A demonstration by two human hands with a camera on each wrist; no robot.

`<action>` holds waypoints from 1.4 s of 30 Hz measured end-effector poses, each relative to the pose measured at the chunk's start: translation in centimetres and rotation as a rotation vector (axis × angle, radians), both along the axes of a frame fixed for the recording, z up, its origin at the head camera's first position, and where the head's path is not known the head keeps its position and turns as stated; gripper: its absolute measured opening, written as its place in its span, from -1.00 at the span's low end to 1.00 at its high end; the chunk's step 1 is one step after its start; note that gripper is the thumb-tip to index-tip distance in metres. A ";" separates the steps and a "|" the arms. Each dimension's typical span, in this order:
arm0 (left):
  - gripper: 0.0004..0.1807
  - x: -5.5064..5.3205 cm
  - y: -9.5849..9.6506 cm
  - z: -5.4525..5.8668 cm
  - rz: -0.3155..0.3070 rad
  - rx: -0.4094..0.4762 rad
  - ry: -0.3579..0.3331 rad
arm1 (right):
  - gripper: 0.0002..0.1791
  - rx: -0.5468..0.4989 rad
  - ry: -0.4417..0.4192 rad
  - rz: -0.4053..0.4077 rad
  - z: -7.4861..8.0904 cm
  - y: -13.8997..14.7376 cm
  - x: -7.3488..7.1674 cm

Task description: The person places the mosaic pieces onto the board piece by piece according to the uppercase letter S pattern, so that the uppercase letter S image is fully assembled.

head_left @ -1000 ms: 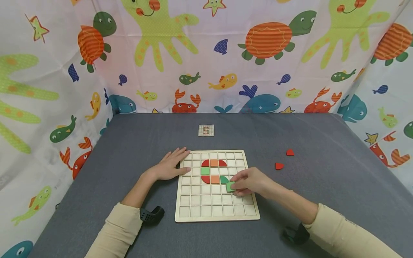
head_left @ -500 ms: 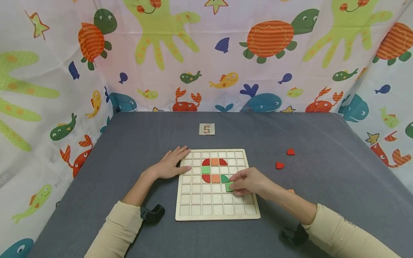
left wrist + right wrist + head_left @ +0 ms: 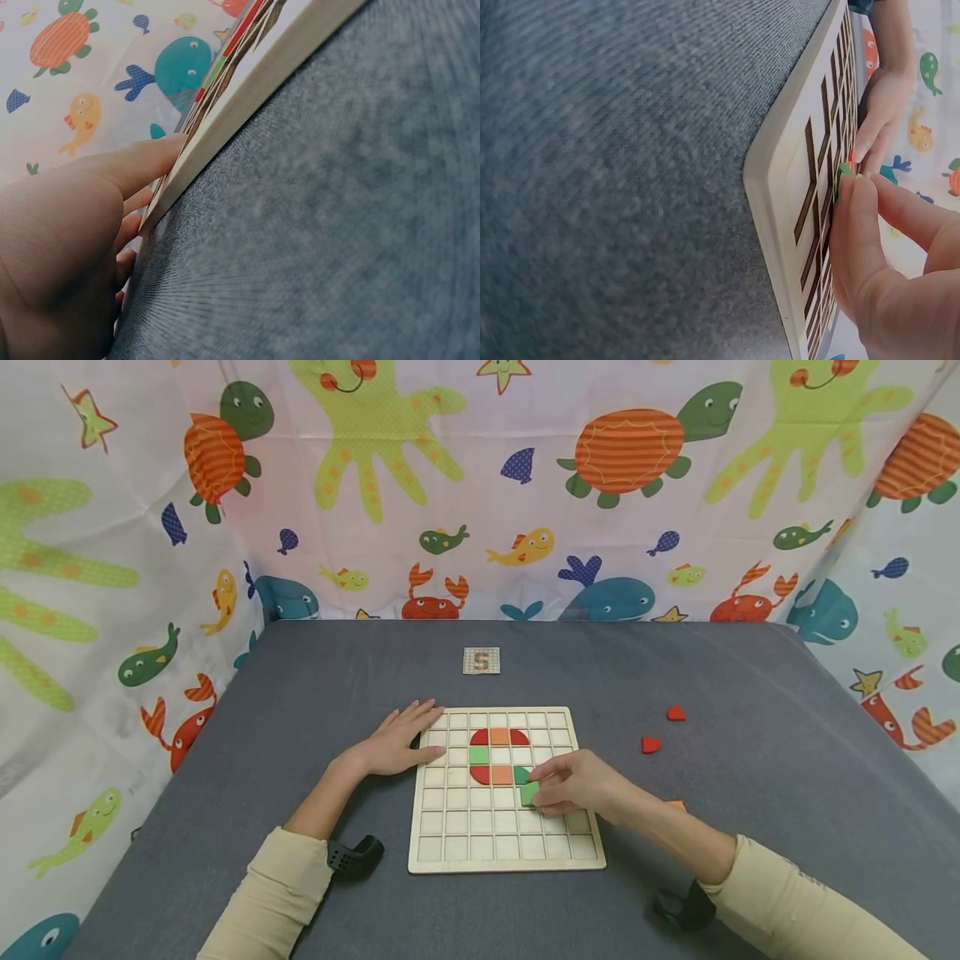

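A wooden grid board [image 3: 506,867] lies flat on the grey cloth. My left hand [image 3: 393,747] rests on its left edge with fingers spread; in the left wrist view the thumb [image 3: 154,161] touches the rim. With my right hand [image 3: 576,783] I pinch a light green square tile [image 3: 528,794] just below a dark green quarter-round tile [image 3: 521,774]. Whether the square sits inside a cell cannot be told. In the board are also red rounded tiles [image 3: 480,775], orange squares [image 3: 502,775] and another light green square [image 3: 478,755]. Fingers partly cover the pinched tile in the right wrist view.
Two red rounded tiles [image 3: 676,713] lie apart on the cloth to the right. An orange piece [image 3: 677,805] shows partly behind my right forearm. Beyond the board lies a small pattern card [image 3: 481,661]. A sea-animal curtain [image 3: 480,552] stands along the table's back and sides.
My right hand has shifted the light green square slightly left, to under the dark green quarter-round tile. The left hand stays on the board's edge.
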State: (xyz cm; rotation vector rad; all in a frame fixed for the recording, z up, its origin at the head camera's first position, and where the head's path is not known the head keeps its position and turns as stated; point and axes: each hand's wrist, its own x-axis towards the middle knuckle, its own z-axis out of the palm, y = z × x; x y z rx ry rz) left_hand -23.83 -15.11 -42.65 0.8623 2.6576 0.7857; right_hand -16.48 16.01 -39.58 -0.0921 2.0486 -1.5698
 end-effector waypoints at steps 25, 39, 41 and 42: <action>-0.22 0.0 0.1 -0.1 0.006 -0.008 0.005 | -0.64 0.040 0.065 0.015 0.2 -0.5 0.3; -0.22 -0.1 0.0 -0.2 0.007 -0.015 0.007 | -0.70 0.013 0.001 -0.028 0.2 -0.3 0.3; -0.22 -0.1 0.0 -0.2 0.006 -0.013 0.009 | -0.71 0.014 -0.001 -0.032 0.2 -0.4 0.4; -0.22 -0.1 0.0 -0.2 0.005 -0.012 0.010 | -0.71 0.015 -0.002 -0.033 0.2 -0.4 0.4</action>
